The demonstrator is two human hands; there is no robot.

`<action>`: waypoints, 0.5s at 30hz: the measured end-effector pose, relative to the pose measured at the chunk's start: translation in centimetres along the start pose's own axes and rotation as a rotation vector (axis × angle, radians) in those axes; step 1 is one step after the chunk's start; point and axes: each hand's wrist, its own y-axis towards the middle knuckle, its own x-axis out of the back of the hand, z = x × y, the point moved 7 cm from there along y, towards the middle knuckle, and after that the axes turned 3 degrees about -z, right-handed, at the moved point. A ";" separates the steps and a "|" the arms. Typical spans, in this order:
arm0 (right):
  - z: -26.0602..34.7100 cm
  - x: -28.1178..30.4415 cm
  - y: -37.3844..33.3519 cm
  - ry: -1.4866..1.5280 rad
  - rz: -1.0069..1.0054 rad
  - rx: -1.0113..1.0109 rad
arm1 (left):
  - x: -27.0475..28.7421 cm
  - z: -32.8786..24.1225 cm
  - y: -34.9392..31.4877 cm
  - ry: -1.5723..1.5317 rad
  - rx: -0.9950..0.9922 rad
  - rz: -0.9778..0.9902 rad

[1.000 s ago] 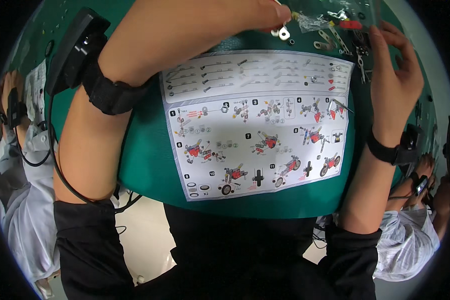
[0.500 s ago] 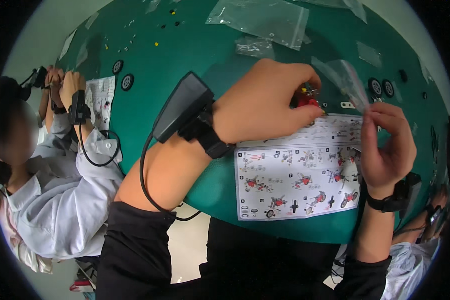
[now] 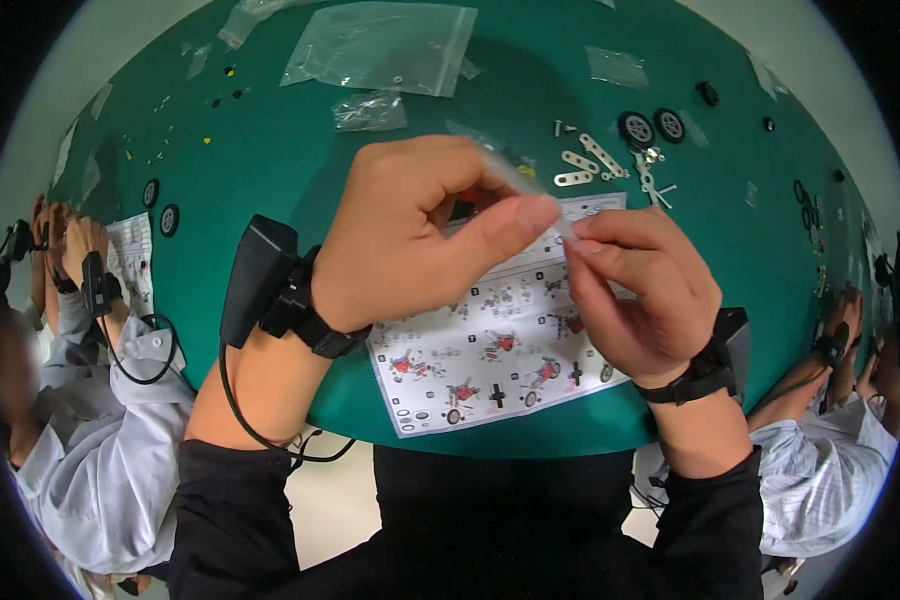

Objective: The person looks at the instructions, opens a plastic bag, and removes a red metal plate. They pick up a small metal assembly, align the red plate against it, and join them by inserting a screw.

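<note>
My left hand (image 3: 425,225) is curled, with a bit of a red model part (image 3: 465,208) showing between thumb and fingers; the rest of it is hidden. Its thumb reaches across to a small clear plastic bag (image 3: 515,177). Pinched in the fingertips of my right hand (image 3: 650,290) is the near end of that bag, stretched between the two hands. Under both hands lies a printed instruction sheet (image 3: 490,385) with pictures of a red motorcycle model. A small yellow piece (image 3: 526,171) shows by the bag; whether it is inside, I cannot tell.
Beyond my right hand lie metal strips (image 3: 600,155), screws, and two black wheels (image 3: 636,131). Clear bags (image 3: 380,48) lie at the far side of the green table (image 3: 260,160). Other people sit left (image 3: 100,400) and right (image 3: 820,470), with their own parts.
My hands have come together, and the bag now stretches between them. The view has shifted right, so more of the metal strips shows. The red part is more hidden.
</note>
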 end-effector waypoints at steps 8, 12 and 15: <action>-0.5 0.4 0.0 0.038 0.056 0.024 | -2.0 0.0 -0.6 -0.196 0.285 0.016; -0.6 0.6 -0.2 0.028 0.024 0.024 | -2.8 -0.4 -0.9 -0.232 0.361 0.043; -0.6 1.0 0.0 0.027 0.006 -0.013 | -3.1 -0.7 -0.8 -0.281 0.416 0.051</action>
